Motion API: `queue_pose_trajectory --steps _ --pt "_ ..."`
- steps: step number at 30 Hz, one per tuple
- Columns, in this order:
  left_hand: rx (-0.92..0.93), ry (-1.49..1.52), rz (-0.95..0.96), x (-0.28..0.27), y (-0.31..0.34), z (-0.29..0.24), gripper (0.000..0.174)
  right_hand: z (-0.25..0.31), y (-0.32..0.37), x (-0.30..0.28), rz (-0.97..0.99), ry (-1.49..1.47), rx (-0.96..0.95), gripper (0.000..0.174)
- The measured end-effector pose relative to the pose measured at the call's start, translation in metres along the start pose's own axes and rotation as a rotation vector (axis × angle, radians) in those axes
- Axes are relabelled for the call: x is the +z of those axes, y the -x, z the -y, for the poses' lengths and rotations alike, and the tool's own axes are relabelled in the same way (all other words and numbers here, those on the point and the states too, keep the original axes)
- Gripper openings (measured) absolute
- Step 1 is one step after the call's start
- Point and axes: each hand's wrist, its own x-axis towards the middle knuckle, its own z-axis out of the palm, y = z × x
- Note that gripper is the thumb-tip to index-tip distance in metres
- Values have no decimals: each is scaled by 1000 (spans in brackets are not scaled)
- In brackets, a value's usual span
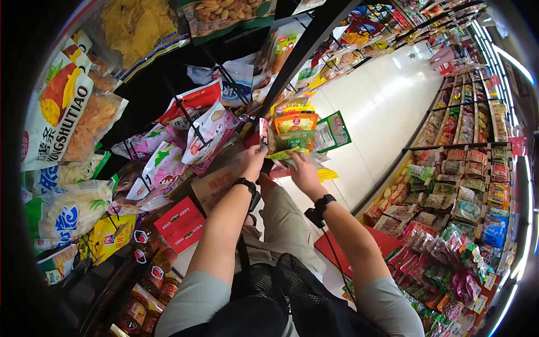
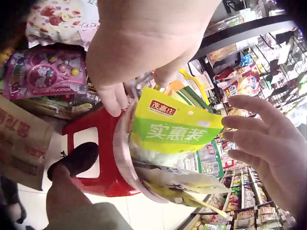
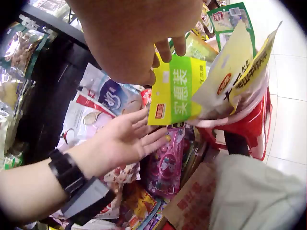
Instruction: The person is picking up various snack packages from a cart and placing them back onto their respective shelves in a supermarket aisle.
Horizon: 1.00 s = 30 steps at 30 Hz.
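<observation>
A yellow and green snack bag (image 2: 177, 127) stands among other packets in a round pale-rimmed tub (image 2: 125, 153) on a red stool (image 2: 98, 124). My left hand (image 3: 122, 139) is at the bag's edge, palm turned up and fingers loosely extended. On the opposite side, my right hand (image 2: 271, 143) has its fingers spread and lightly bent, with fingertips right at the bag's edge. Beside the bag, pale and yellow packets (image 3: 230, 76) lean outward. A green-bordered packet (image 1: 335, 132) sticks out at the tub's far side.
Hanging snack bags (image 1: 208, 135) fill the rack at left. A cardboard box (image 1: 219, 188) and a red box (image 1: 179, 224) are low beside my legs. Shelves of packets (image 1: 460, 191) line the right side of the tiled aisle (image 1: 382, 106). Another person (image 1: 446, 56) is far off.
</observation>
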Motion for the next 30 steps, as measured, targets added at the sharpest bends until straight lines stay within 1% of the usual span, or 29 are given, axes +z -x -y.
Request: queue_pose_trajectory --steps 1,2,3,5,6,8,9,10,11,12,13,15,16,17,18,19,20,21,22,23,24,25,26,29,30 --pt "-37 77 79 0 1 -5 27 6 2 6 48 -32 -1 38" --pt "-24 142 90 2 5 -11 15 10 3 13 47 -51 -28 38" --pt "-12 47 83 4 2 -9 15 10 4 20 46 -69 -57 37" --pt "7 -143 69 7 -3 -4 16 6 2 30 60 -93 71 38" --pt "13 -109 71 6 5 -19 16 3 2 33 68 -104 137 38" --pt "27 -42 69 1 28 -68 18 8 -1 25 126 -88 205 41" --pt "72 -25 95 2 28 -70 17 10 -5 21 150 -81 230 43" --pt "120 -11 118 2 28 -72 17 5 -7 23 154 -138 242 49" --pt "167 1 140 0 28 -74 17 3 -11 24 180 -157 278 50" --pt "260 -3 156 -1 31 -81 16 -1 -12 27 207 -177 319 52" --pt "274 10 177 -5 35 -86 16 -5 -12 29 235 -197 362 54" --pt "310 42 209 -13 41 -103 16 -16 -15 33 250 -245 360 56" --pt "400 15 212 -16 40 -107 16 -21 -15 36 242 -271 346 56" --pt "401 -21 239 -20 43 -109 16 -26 -16 37 236 -297 330 55" --pt "408 -28 254 -26 54 -124 16 -23 -18 31 259 -333 357 60" --pt "414 -35 270 -31 66 -139 16 -21 -19 26 208 -399 366 64" --pt "467 -82 259 -37 78 -153 16 -20 -20 22 158 -466 371 69" --pt "577 -43 274 -38 80 -149 15 -19 -22 17 108 -535 376 74" --pt "548 -36 324 -46 95 -165 13 -20 -22 14 58 -607 382 80" --pt "519 -29 372 -54 112 -182 12 -21 -22 8 21 -605 306 81" --pt "561 -47 382 -59 121 -185 10 -23 -22 2 -15 -604 232 82" --pt "542 -8 406 -63 132 -190 9 -14 -20 -9 -59 -607 167 83" --pt "523 27 437 -66 144 -195 9 -9 -13 -26 -23 -665 208 72" --pt "476 147 483 -70 174 -222 7 -23 7 -61 234 -646 57 51" --pt "458 187 498 -68 183 -229 6 8 17 -97 297 -764 80 26"
